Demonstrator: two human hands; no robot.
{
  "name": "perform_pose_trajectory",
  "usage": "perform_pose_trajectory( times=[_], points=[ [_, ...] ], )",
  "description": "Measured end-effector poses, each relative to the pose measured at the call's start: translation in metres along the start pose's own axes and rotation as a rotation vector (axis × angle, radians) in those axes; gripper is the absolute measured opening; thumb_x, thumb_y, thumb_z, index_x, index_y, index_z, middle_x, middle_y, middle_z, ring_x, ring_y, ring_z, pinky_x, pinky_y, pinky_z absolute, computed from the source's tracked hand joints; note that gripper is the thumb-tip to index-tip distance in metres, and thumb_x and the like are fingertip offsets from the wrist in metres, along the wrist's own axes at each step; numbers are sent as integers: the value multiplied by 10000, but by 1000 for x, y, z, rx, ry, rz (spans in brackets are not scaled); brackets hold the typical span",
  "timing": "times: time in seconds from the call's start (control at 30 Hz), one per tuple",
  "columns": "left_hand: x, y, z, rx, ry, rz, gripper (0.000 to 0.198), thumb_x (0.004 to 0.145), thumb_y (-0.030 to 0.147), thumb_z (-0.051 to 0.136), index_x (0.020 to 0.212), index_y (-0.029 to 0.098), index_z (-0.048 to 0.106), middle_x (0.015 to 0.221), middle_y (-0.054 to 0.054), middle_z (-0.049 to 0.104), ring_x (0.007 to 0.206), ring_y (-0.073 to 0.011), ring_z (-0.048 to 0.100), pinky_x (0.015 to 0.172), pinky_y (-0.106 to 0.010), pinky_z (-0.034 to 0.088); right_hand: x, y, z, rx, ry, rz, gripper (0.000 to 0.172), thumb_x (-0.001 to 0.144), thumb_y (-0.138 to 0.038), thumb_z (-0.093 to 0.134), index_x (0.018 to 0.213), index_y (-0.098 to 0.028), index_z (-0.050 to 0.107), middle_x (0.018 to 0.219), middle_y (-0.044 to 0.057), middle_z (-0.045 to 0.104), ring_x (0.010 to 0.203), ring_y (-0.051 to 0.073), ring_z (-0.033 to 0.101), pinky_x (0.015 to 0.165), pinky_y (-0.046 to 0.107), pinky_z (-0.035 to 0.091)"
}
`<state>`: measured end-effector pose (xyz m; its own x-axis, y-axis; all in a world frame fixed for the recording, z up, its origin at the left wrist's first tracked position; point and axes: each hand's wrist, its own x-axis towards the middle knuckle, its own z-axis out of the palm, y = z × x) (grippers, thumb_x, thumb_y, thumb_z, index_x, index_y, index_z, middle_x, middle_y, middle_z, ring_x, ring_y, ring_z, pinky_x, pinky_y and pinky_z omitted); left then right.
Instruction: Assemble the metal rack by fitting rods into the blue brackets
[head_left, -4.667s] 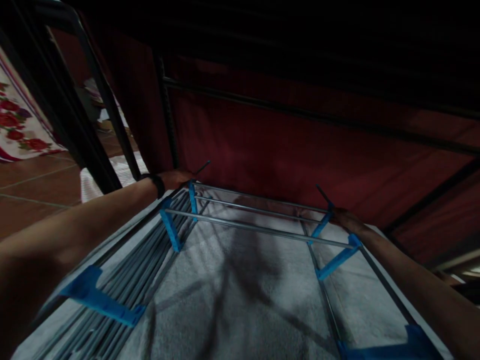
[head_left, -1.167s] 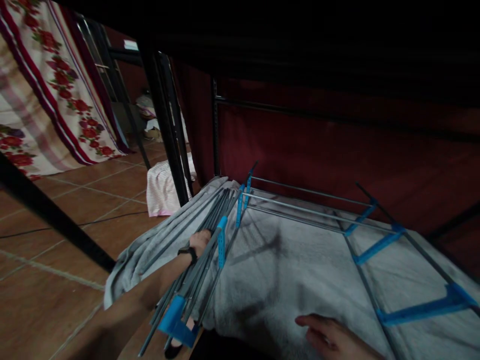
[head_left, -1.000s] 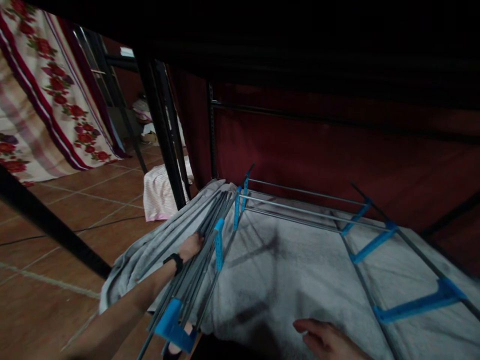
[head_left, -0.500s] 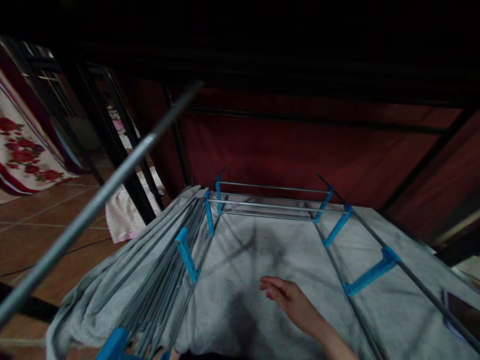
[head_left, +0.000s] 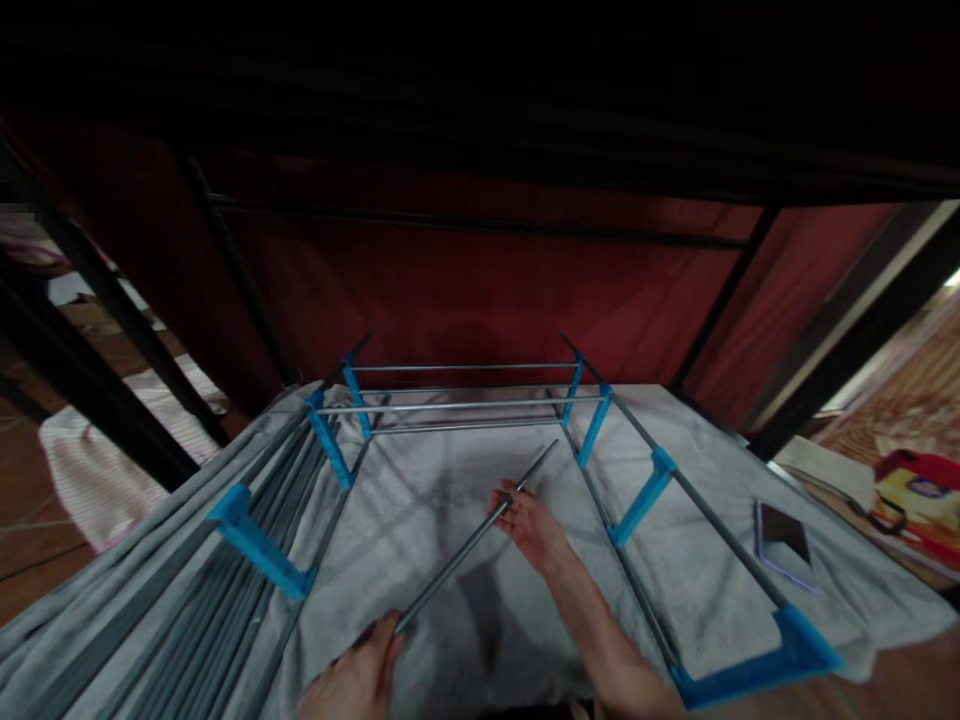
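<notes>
Fingers [head_left: 507, 500] of the right hand [head_left: 531, 522]: curling around the upper part of a grey rod [head_left: 457, 558], clamped on it. The left hand [head_left: 356, 685] is gripping the rod's lower end at the bottom edge of the view, its fingers likewise closed on it.

Rod: being held in both hands, slanting from lower left to upper right, raised off the cloth and casting a shadow on it. It is hanging between the frame's two side rails, its free tip pointing toward the far right brackets.

Frame [head_left: 480, 405]: lying on the cloth, thin grey bars joined by blue brackets [head_left: 259, 545]. Three cross bars are spanning the far end, and side rails are running back toward the person on either side.

Spare rods [head_left: 187, 640]: lying bundled along the left, just beside the left rail.

Cloth [head_left: 442, 490]: pale grey, spreading under the frame and the spare rods.

Phone [head_left: 784, 545]: lying flat on the cloth, outside the right rail, well apart from both hands.

Curtain [head_left: 465, 290]: dark red, hanging behind the frame, with black metal posts crossing in front of it.
</notes>
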<state>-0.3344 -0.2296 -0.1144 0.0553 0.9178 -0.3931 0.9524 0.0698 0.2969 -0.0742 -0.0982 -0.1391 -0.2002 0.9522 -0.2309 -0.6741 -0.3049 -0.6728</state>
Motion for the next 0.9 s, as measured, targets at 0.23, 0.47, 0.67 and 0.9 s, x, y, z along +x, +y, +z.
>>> perform_pose_trajectory(
  times=[0.23, 0.47, 0.67, 0.9],
  points=[
    [129, 118, -22, 58, 284, 188, 404, 1016, 285, 352, 1364, 222, 547, 1226, -156, 689, 1053, -271, 708, 837, -348, 540, 83, -30, -24, -19, 65, -78, 66, 917, -231, 633, 859, -200, 648, 864, 43, 771, 846, 162, 723, 847, 322, 572],
    [229, 159, -54, 212, 388, 302, 444, 990, 94, 283, 1333, 173, 553, 1060, -156, 698, 985, -256, 706, 803, -344, 521, 150, -67, -39, -3, 130, -126, 67, 887, -178, 630, 831, -209, 650, 837, 23, 770, 840, 148, 723, 811, 273, 579],
    [270, 149, -75, 330, 504, 314, 467, 957, 37, 314, 1312, 172, 585, 1138, -151, 682, 1069, -275, 664, 927, -401, 491, 200, -84, -52, -42, 157, -169, 143, 787, -107, 659, 709, -216, 609, 723, 2, 736, 748, 162, 717, 867, 351, 592],
    [303, 127, -77, 321, 488, 336, 452, 981, 73, 327, 1290, 184, 637, 1066, -145, 718, 1021, -278, 676, 932, -413, 477, 228, -78, -55, -21, 135, -181, 148, 704, -76, 670, 731, -220, 646, 720, -3, 738, 756, 183, 716, 907, 411, 583]
  ],
)
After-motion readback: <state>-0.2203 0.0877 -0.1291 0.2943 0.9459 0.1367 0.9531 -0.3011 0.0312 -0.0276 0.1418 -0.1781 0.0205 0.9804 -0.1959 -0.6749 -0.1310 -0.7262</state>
